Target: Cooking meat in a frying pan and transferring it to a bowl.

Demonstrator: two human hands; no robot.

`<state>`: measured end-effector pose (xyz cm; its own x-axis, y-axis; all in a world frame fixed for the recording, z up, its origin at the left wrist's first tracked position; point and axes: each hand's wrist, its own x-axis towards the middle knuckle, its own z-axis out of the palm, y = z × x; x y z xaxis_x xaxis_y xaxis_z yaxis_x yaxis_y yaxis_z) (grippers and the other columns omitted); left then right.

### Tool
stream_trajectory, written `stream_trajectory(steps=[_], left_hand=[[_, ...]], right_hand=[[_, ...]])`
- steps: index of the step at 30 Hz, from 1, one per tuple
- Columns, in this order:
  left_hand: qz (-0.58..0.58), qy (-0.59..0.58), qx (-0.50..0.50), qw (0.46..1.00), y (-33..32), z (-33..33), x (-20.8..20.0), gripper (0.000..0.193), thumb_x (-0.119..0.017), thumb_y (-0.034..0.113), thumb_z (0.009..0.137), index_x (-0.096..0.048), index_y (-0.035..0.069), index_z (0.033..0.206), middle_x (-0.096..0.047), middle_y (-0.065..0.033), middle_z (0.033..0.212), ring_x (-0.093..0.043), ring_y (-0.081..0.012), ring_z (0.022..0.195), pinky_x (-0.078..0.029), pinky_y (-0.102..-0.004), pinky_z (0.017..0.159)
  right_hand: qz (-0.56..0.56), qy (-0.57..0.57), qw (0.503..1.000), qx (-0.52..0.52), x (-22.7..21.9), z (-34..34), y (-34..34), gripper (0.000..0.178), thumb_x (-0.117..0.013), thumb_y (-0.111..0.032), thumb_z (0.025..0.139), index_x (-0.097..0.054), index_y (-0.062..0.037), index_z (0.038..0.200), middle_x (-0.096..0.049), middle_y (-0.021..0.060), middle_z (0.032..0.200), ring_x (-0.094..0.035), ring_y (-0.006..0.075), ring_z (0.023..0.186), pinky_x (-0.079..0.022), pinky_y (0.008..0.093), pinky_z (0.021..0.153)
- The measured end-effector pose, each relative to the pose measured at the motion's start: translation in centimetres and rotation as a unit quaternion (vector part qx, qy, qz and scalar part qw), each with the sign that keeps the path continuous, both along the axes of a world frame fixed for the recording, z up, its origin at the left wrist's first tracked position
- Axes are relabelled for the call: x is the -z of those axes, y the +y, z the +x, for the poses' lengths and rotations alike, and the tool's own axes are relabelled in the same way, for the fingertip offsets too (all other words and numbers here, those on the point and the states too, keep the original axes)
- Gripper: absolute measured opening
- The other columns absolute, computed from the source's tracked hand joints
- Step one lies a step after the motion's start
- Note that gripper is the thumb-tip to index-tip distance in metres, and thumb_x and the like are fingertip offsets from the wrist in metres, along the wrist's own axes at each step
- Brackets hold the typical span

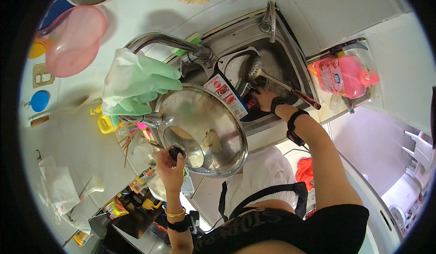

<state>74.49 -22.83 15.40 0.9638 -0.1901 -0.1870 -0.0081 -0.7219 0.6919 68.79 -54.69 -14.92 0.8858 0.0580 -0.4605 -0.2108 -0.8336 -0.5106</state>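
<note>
Left grip (170,163) clenched on the lid's knob (175,152), holding the steel lid (204,127) face-out, right hand (265,98) in the sink (295,67).

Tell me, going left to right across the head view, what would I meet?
Blue wall hook → pink plastic jug → green rubber glove → steel pot lid → slotted ladle → pink bottle.

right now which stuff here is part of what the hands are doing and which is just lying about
In hand:
- pot lid, held by its knob in the left hand
- sink, where the right hand reaches in
- ladle by the right hand

Lying about:
- green gloves over the tap
- pink jug
- pink bottle
- yellow cup
</note>
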Motion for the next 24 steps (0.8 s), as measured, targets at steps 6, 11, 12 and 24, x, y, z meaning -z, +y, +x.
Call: stream_trajectory(steps=[6,11,12,24], left_hand=[[0.006,0.022,-0.010,1.000,-0.6,-1.0,-1.4,0.027,-0.066,0.003,0.081,-0.055,-0.002,0.105,-0.060,-0.0034,0.079,-0.057,-0.0071,0.067,-0.047,-0.0203,0.058],[0.017,-0.021,0.010,1.000,1.4,-1.5,-1.0,0.031,-0.068,0.002,0.079,-0.055,-0.001,0.107,-0.059,-0.0034,0.078,-0.055,-0.0068,0.065,-0.048,-0.0202,0.057],[0.015,-0.020,0.015,1.000,1.0,-1.3,-1.0,0.031,-0.068,0.002,0.079,-0.055,-0.001,0.107,-0.059,-0.0034,0.078,-0.055,-0.0068,0.065,-0.048,-0.0202,0.057],[-0.020,0.006,0.007,1.000,0.2,-0.7,-0.8,0.032,-0.068,0.002,0.080,-0.054,-0.001,0.109,-0.060,-0.0039,0.083,-0.056,-0.0069,0.068,-0.048,-0.0196,0.058]], right_hand=[[-0.073,0.067,0.981,-0.167,8.1,2.0,2.1,0.026,-0.048,-0.014,0.093,-0.066,-0.0055,0.110,-0.065,0.0163,0.110,-0.064,0.0342,0.095,-0.051,0.0491,0.082],[-0.055,0.111,0.968,-0.220,1.7,3.4,0.0,0.022,-0.052,-0.014,0.091,-0.068,-0.0010,0.098,-0.067,0.0159,0.097,-0.065,0.0264,0.088,-0.054,0.0391,0.069],[-0.056,0.113,0.968,-0.215,3.0,3.1,-1.1,0.022,-0.052,-0.014,0.091,-0.068,-0.0010,0.098,-0.067,0.0159,0.097,-0.065,0.0264,0.088,-0.054,0.0391,0.069],[-0.225,0.032,0.973,-0.033,20.3,-4.9,-1.9,0.034,-0.042,-0.018,0.097,-0.059,-0.0025,0.122,-0.057,0.0181,0.122,-0.057,0.0271,0.102,-0.046,0.0405,0.083]])
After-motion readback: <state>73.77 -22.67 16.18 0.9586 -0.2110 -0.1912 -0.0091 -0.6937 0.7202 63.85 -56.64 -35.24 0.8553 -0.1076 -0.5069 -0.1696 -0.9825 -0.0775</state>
